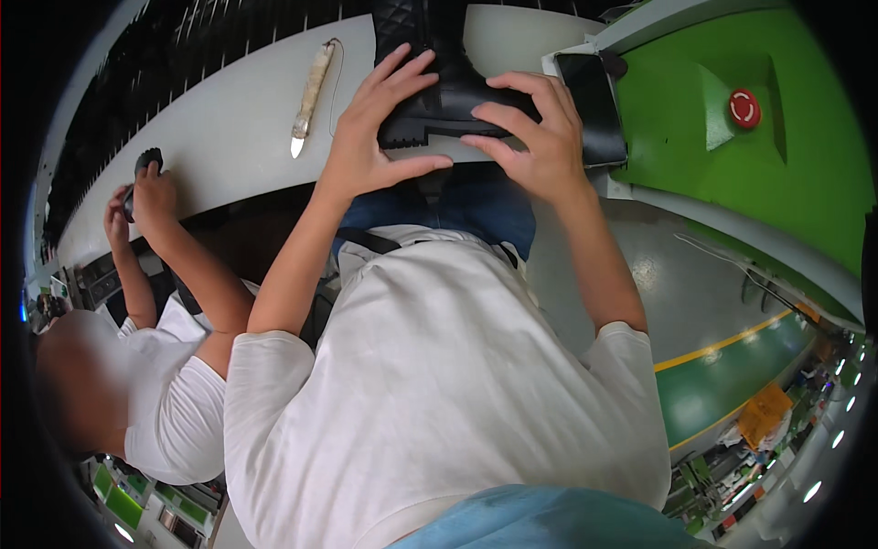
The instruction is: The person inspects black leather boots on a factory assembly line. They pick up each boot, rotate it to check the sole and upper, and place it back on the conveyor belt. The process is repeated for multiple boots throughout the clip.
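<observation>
A black boot [430, 91] with a quilted shaft lies at the table's near edge, its ridged sole edge turned toward me and its toe to the right. My left hand [366, 137] is over the heel end, fingers stretched across the ankle and thumb pointing right below the sole. At the toe end, my right hand [540, 137] has its fingers apart and slightly bent over the upper. Whether either palm presses on the boot I cannot tell. Left of my left hand lies a knife-like tool [314, 96] with a tape-wrapped handle, a bright pointed tip and a thin cord.
A pale worktable [229, 110] runs along the front. On the right stands a green machine housing [677, 101] with a red stop button [744, 109]; a black panel [585, 110] adjoins it. At left, a co-worker's hands [151, 197] hold a small dark object [146, 165].
</observation>
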Available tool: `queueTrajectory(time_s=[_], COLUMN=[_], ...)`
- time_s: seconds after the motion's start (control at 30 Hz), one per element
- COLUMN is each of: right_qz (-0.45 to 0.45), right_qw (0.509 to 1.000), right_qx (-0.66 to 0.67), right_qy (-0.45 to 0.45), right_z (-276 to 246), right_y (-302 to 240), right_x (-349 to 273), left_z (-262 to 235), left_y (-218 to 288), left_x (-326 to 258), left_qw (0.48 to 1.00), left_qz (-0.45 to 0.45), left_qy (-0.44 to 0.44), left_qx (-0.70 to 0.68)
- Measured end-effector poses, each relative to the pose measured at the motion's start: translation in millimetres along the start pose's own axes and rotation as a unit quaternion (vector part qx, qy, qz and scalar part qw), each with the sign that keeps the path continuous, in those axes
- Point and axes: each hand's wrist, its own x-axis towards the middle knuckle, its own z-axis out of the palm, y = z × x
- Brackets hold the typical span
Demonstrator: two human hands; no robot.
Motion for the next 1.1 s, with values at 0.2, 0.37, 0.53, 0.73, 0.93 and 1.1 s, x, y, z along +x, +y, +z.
queueTrajectory(time_s=[0.2, 0.37, 0.53, 0.73, 0.93, 1.1], right_qz=[-0.018, -0.017, 0.005, 0.137, 0.214, 0.108], right_qw=[0.998, 0.997, 0.999, 0.985, 0.968, 0.992], right_qx=[-0.067, -0.076, -0.043, -0.004, 0.040, -0.030], right_qy=[-0.003, -0.001, -0.023, -0.103, -0.124, -0.051], right_z=[13.4, 20.8, 18.4, 3.5, -6.2, -18.9], right_y=[-25.0, -30.3, -31.1, -34.6, -31.7, -25.9], right_x=[0.6, 9.5, 14.7, 34.7, 49.4, 21.0], left_z=[0.8, 2.4, 4.7, 9.2, 14.4, -2.5], left_y=[-13.9, -15.9, -8.5, -14.6, -14.0, -2.5], left_x=[-5.1, -6.3, 0.9, -3.2, 2.7, 2.8], left_qw=[1.000, 0.999, 0.998, 0.998, 0.992, 0.989], left_qz=[-0.003, -0.004, 0.014, 0.001, 0.011, 0.026], left_qy=[0.023, 0.035, 0.063, 0.065, 0.120, 0.058], left_qx=[-0.011, -0.013, 0.014, 0.007, 0.035, 0.136])
